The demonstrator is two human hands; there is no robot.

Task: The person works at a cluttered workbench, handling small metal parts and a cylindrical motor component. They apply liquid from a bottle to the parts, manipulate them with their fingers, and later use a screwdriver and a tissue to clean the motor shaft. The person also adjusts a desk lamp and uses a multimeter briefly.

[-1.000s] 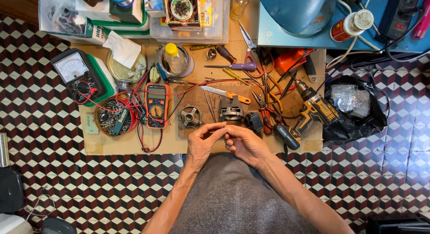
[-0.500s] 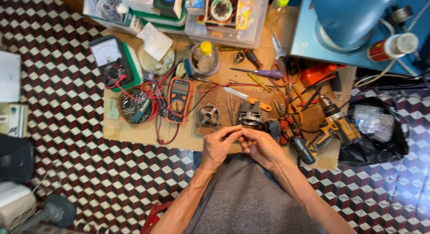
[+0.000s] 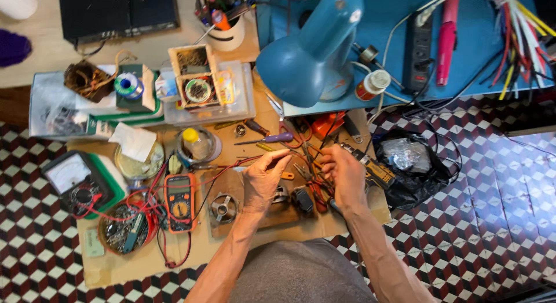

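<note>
My left hand (image 3: 263, 178) and right hand (image 3: 346, 174): raised apart over the cardboard (image 3: 243, 227), fingers pinching a thin wire (image 3: 307, 158), barely visible, stretched taut between them. Meter (image 3: 179, 201) and pliers (image 3: 315, 190) lie beneath, within reach.

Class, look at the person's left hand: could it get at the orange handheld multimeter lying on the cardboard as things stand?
Probably yes. The left hand hovers just beside the orange handheld multimeter, which lies face up on the cardboard sheet. Only loose red test leads run across the gap; nothing covers it.
</note>
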